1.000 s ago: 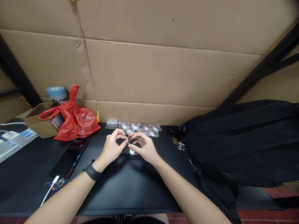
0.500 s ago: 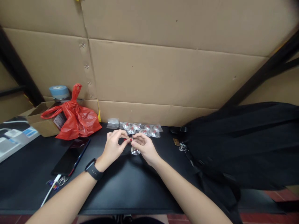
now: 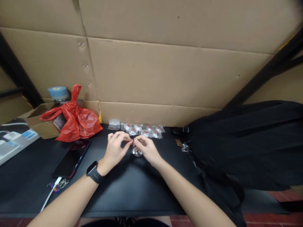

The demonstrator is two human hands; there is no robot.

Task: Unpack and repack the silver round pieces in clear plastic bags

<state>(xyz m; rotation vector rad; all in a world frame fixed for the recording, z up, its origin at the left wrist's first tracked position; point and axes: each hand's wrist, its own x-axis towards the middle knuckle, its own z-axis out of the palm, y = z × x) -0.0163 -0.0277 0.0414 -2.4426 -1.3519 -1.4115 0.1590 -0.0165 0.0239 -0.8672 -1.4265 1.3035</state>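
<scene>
Smooth black tabletop point(image 3: 132, 189) | hands point(image 3: 115, 147) point(image 3: 148, 149) pinching dark piece point(image 3: 132, 137) | shiny round disc point(image 3: 137, 152)

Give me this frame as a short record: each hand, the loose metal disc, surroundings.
Left hand: fingertips pinched at small parts, mostly hidden
Right hand: fingertips closed at the same spot
Metal disc: on the black tabletop, beside the right hand
Behind hands: clear-wrapped metal discs with red parts
Left side: red plastic bag, phone
Right side: black bag
</scene>
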